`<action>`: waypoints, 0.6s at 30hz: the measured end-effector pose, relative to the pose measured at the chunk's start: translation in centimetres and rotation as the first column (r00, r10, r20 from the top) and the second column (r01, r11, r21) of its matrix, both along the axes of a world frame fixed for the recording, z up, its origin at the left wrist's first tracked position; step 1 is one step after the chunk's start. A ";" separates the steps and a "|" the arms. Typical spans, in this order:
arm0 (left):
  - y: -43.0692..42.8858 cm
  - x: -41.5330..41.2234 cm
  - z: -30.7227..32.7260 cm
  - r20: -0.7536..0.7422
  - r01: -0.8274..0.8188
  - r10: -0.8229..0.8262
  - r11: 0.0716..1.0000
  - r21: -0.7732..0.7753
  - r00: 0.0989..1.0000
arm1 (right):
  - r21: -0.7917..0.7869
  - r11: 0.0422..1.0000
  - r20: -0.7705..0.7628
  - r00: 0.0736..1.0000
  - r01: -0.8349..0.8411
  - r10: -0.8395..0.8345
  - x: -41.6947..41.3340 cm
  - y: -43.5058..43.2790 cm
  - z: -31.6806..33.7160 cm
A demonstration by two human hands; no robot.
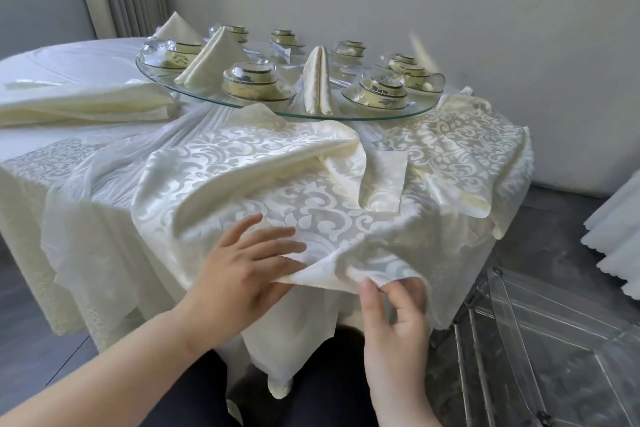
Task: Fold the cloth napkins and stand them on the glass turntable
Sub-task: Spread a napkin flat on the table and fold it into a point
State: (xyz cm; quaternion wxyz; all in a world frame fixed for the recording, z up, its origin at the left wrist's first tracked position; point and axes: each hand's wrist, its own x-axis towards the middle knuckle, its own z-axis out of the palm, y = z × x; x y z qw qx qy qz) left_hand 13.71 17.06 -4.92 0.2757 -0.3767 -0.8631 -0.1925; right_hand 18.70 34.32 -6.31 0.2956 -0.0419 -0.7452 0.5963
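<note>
Draped desk (69,55): my left grip (242,267), flat, presses the napkin (249,170); right grip (391,308) pinches its hem; satin could slip off.

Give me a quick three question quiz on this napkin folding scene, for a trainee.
1. True or false: the left hand lies flat, fingers straight, on the unfolded cream patterned cloth napkin.
2. What is the right hand doing? A) pinching that napkin's near edge B) lifting a bowl C) hanging idle.
3. Fill in: the upright folded cream napkin nearest the person stands on the round glass ____.
Key: 1 true; 2 A; 3 turntable.
</note>
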 end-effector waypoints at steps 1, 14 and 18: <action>-0.3 0.1 0.6 0.063 0.029 -0.031 0.999 0.027 0.998 | 0.119 0.992 -0.112 0.993 0.037 -0.023 -0.2 0.4 0.4; -7.2 0.3 6.3 0.495 -0.548 0.295 0.663 0.510 0.817 | 0.752 0.608 0.006 0.925 -0.254 0.380 -12.1 -8.5 11.0; -9.3 -3.2 5.7 0.540 -0.701 0.469 0.599 0.387 0.699 | 0.756 0.421 0.381 0.860 -0.501 0.339 -16.1 -9.2 10.0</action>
